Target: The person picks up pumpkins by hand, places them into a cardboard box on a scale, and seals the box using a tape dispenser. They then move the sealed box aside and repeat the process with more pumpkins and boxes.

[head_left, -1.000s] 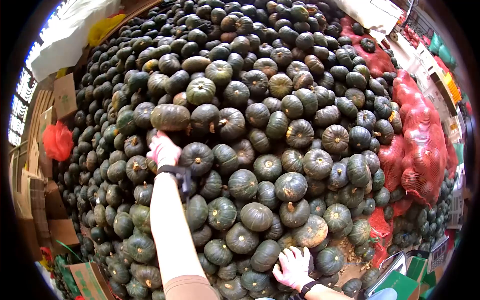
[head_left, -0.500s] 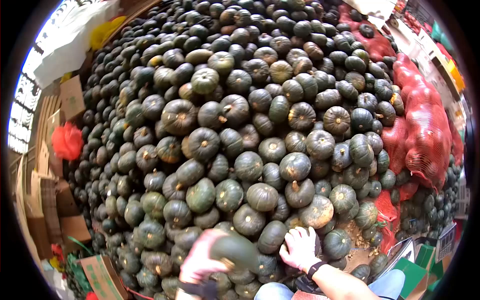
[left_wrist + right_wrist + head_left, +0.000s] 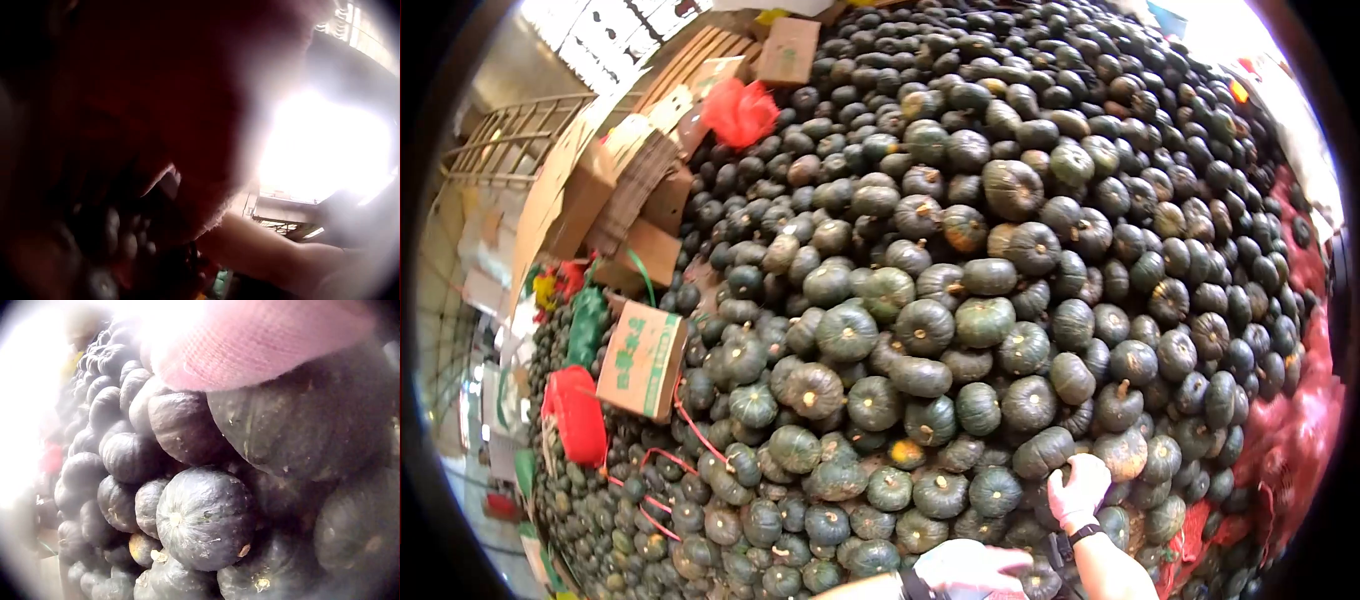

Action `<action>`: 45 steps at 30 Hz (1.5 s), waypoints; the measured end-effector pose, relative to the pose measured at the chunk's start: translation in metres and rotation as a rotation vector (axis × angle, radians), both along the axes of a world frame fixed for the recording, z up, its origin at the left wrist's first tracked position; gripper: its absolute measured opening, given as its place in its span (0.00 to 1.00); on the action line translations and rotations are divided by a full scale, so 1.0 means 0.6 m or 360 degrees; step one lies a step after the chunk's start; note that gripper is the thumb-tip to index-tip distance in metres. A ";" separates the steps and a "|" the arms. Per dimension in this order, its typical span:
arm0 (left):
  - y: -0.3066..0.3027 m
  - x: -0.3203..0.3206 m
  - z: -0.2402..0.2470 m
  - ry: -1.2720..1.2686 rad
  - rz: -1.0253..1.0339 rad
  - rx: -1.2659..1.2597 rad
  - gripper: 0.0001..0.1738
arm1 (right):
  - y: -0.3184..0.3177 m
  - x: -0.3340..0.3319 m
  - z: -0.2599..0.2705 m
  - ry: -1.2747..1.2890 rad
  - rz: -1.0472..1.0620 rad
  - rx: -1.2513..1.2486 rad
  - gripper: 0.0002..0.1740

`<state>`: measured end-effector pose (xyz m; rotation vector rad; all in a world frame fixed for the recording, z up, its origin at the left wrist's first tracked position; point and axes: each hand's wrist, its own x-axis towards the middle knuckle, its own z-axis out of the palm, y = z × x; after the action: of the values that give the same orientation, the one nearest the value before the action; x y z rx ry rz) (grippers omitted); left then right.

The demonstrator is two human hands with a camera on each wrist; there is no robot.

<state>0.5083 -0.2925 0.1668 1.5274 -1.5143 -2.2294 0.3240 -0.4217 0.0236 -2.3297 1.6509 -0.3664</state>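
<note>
A heap of dark green kabocha squash point(image 3: 925, 325) spreads before me. At the bottom edge in the head view my gloved left hand point(image 3: 967, 568) points its fingers to the right, beside a squash point(image 3: 1041, 579); the hand's underside is hidden. The left wrist view is mostly dark and blurred. My right hand point(image 3: 1080, 490), in a pale pink glove, rests at the right side of a dark squash point(image 3: 1043, 453). In the right wrist view the pink glove point(image 3: 262, 344) lies over a large squash point(image 3: 300, 425). A tan-patched squash point(image 3: 1122, 455) sits just beyond this hand.
A printed cardboard box point(image 3: 640, 360) and a red plastic container point(image 3: 575, 415) stand at the left, with pink cord point(image 3: 700, 430) trailing over the squash. Stacked cardboard point(image 3: 635, 185) and red netting point(image 3: 740, 112) lie behind them. Red mesh sacks point(image 3: 1300, 430) line the right side.
My left hand gripped a squash up the heap and brought it down toward me; that squash no longer shows in it. The head view has swung left. My right hand has stayed low on the heap.
</note>
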 end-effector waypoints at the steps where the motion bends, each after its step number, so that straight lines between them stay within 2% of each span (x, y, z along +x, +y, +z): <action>1: 0.014 0.019 -0.085 0.0283 0.0298 -0.0486 0.38 | 0.001 0.003 -0.001 0.0004 -0.0005 0.0008 0.19; 2: -0.004 0.064 -0.107 0.0084 0.0440 -0.0660 0.33 | 0.000 0.003 0.001 0.0012 -0.0017 0.0016 0.19; 3: -0.053 0.125 -0.059 -0.0164 0.0498 -0.0819 0.31 | 0.000 0.001 -0.001 -0.0001 -0.0013 0.0043 0.19; 4: -0.090 0.187 -0.060 -0.0301 0.0650 -0.0565 0.38 | 0.000 0.000 -0.004 -0.0019 0.0003 0.0021 0.20; 5: -0.118 0.233 -0.031 -0.0602 0.0915 -0.0879 0.37 | -0.001 0.000 -0.005 -0.0043 0.0030 -0.0052 0.19; 6: -0.153 0.285 -0.090 -0.0866 0.1215 -0.1313 0.31 | -0.001 0.000 -0.006 -0.0066 0.0051 -0.0123 0.19; 7: -0.194 0.326 -0.073 -0.1027 0.1416 -0.1393 0.32 | 0.000 0.001 -0.007 -0.0072 0.0042 -0.0136 0.19; 8: -0.243 0.398 -0.109 -0.1172 0.1255 -0.1559 0.35 | 0.000 0.000 -0.007 -0.0082 0.0064 -0.0136 0.19; 10: -0.322 0.475 -0.109 -0.1498 0.1381 -0.1560 0.38 | 0.002 0.000 -0.012 -0.0067 0.0065 -0.0174 0.18; 12: -0.377 0.539 -0.139 -0.1675 0.1590 -0.1332 0.41 | 0.002 -0.006 -0.020 -0.0076 0.0028 0.0010 0.20; 14: -0.421 0.615 -0.171 -0.1345 0.1689 -0.0689 0.45 | 0.001 -0.007 -0.022 -0.0051 0.0102 -0.0070 0.21; 15: -0.465 0.736 -0.370 -0.1394 0.1242 -0.0787 0.46 | -0.003 -0.003 -0.022 -0.0051 0.0119 -0.0057 0.21; 16: -0.486 0.778 -0.477 -0.1429 0.1239 -0.0889 0.45 | 0.000 -0.006 -0.019 -0.0038 0.0122 -0.0038 0.21; 17: -0.463 0.716 -0.379 -0.1520 0.1380 -0.0792 0.42 | 0.000 -0.006 -0.016 -0.0022 0.0130 -0.0041 0.21; 18: -0.435 0.636 -0.246 -0.1602 0.1527 -0.0694 0.39 | 0.000 -0.004 -0.014 -0.0004 0.0133 -0.0044 0.21; 20: -0.438 0.647 -0.261 -0.1430 0.1447 -0.0724 0.37 | -0.001 0.001 -0.003 0.0041 0.0144 -0.0043 0.22; 22: -0.463 0.679 -0.293 -0.0882 0.1209 -0.0572 0.36 | -0.004 -0.003 -0.007 0.0024 0.0201 -0.0115 0.22; 23: -0.459 0.648 -0.296 -0.0340 0.1469 -0.0438 0.30 | -0.005 -0.001 -0.006 0.0037 0.0182 -0.0109 0.22; 24: -0.457 0.602 -0.275 -0.0142 0.1605 -0.0326 0.24 | -0.006 0.000 -0.003 0.0023 0.0171 -0.0083 0.22; 26: -0.458 0.500 -0.214 0.0329 0.1478 -0.0086 0.20 | -0.006 0.001 -0.001 0.0065 0.0151 -0.0088 0.22; 28: -0.485 0.408 -0.335 -0.0724 0.0545 -0.1631 0.19 | -0.006 -0.003 -0.002 0.0044 0.0123 -0.0093 0.22; 30: -0.464 0.299 -0.164 -0.0115 0.0400 -0.1058 0.13 | -0.004 -0.001 -0.004 0.0039 0.0109 -0.0054 0.21; 32: -0.471 0.248 -0.058 0.0133 0.0269 -0.0842 0.09 | -0.007 -0.001 -0.006 0.0033 0.0083 -0.0034 0.21; 33: -0.480 0.259 0.032 -0.0206 0.0232 -0.0675 0.38 | -0.008 0.000 -0.004 0.0054 0.0081 -0.0058 0.22; 35: -0.552 0.286 -0.059 -0.1147 0.0743 -0.1182 0.26 | -0.007 0.000 -0.005 0.0091 0.0070 -0.0054 0.22; 36: -0.595 0.308 -0.112 -0.1445 0.1143 -0.1188 0.36 | -0.006 -0.001 -0.008 0.0112 0.0066 -0.0051 0.23; 38: -0.640 0.361 -0.141 -0.1187 0.1297 -0.1278 0.41 | -0.007 0.000 -0.006 0.0146 0.0051 -0.0024 0.23; 40: -0.707 0.390 -0.219 -0.0649 0.1351 -0.1133 0.43 | -0.009 -0.001 -0.007 0.0152 0.0041 0.0010 0.23; 42: -0.731 0.362 -0.196 -0.0614 0.1189 -0.0969 0.43 | -0.009 0.000 -0.004 0.0168 0.0035 0.0036 0.23; 43: -0.744 0.350 -0.189 -0.0113 0.1143 -0.0738 0.43 | -0.009 0.000 -0.005 0.0155 0.0033 0.0016 0.23; 44: -0.775 0.342 -0.225 -0.0474 0.1098 -0.0971 0.46 | -0.010 0.001 -0.002 0.0158 0.0034 0.0009 0.22; 45: -0.791 0.332 -0.263 -0.0480 0.1049 -0.0957 0.48 | -0.012 0.002 -0.002 0.0159 0.0039 0.0008 0.22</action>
<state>0.7076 -0.7670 0.0092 1.8207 -1.2894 -1.1068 0.3254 -0.4290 0.0227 -2.3980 1.6637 -0.2442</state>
